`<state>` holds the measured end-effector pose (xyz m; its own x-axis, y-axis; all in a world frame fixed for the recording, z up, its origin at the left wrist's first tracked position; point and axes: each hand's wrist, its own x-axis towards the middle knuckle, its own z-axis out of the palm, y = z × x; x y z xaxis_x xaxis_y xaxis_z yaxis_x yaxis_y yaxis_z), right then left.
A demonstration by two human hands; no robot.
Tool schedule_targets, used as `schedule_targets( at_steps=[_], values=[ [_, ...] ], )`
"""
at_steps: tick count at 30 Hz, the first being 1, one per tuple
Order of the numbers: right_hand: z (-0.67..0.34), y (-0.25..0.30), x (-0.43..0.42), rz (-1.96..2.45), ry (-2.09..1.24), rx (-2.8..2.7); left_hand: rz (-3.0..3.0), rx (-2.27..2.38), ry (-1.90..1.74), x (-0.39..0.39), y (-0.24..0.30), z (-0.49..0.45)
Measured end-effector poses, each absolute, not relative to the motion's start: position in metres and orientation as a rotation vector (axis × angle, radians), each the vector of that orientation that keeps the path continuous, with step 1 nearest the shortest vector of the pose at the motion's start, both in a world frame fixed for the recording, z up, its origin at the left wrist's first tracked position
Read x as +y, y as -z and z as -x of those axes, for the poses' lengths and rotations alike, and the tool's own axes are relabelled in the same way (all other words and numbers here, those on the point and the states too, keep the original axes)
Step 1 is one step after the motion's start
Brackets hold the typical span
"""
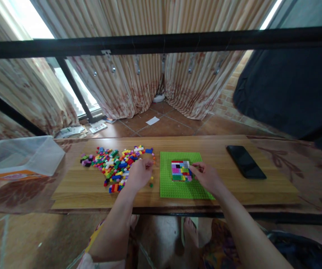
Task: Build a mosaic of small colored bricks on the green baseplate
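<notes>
A bright green studded baseplate [166, 188] lies on the wooden board. On it stands a low square patch of multicoloured toy bricks [181, 171]. My right hand [206, 177] reaches in from the right, thumb and fingertips pinched at the patch's right edge; whatever lies between them is too small to make out. At the right side of a loose heap of toy bricks [116, 162], my left hand [139, 174] is closed with fingers curled. Its fingertips hide anything it may hold. A few single bricks, including a green one [151, 185], lie just beside it.
A black phone [245, 161] rests on the right of the wooden board [77, 190]. At the far left is a clear plastic bin [34, 153] with an orange label. A dark metal bar [149, 44] crosses beyond the board, before striped curtains [127, 86].
</notes>
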<state>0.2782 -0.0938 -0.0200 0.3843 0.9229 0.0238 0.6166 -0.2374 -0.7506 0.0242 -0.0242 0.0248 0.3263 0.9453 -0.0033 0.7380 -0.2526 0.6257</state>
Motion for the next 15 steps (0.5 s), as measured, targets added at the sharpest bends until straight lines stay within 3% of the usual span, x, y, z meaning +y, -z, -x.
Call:
schedule_targets(
  at_steps=[15],
  values=[
    [-0.270, 0.003, -0.092, 2.048, -0.444, -1.350, -2.265, 1.422, -0.181, -0.038, -0.029, -0.014]
  ],
)
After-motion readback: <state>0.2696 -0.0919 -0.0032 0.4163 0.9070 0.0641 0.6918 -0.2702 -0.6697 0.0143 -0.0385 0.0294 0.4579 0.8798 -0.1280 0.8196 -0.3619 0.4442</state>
